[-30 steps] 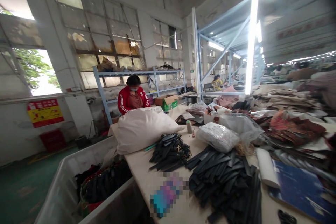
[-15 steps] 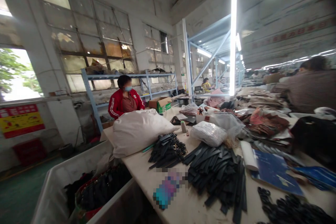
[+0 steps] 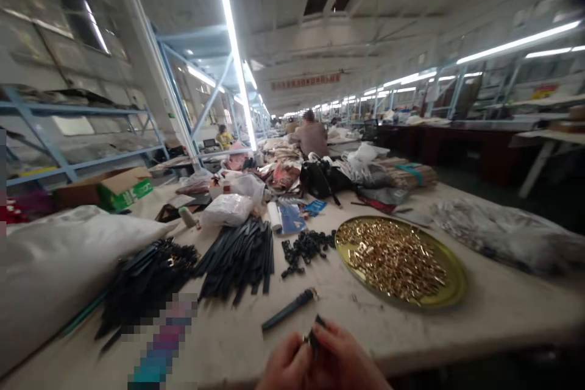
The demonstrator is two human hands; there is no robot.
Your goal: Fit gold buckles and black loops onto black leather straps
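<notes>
At the bottom of the view, my left hand and my right hand are close together, fingers pinched on a short piece of black strap. A small shiny metal bit shows at my left fingertips; most of the strap is hidden by my fingers. Just beyond my hands lies a finished-looking black strap with a gold buckle at its right end. Farther off are a fan of plain black straps and a heap of small black loops. A round yellow-green tray full of small gold buckles stands to the right.
A pile of black straps with metal ends lies at left beside a large white sack. Plastic-wrapped bundles, a blue booklet and a black bag are farther back. A clear plastic bag lies at right.
My view has swung to the right and down. Both hands with the strap, and the tray of gold buckles, now show; the person in red is almost out of view.
</notes>
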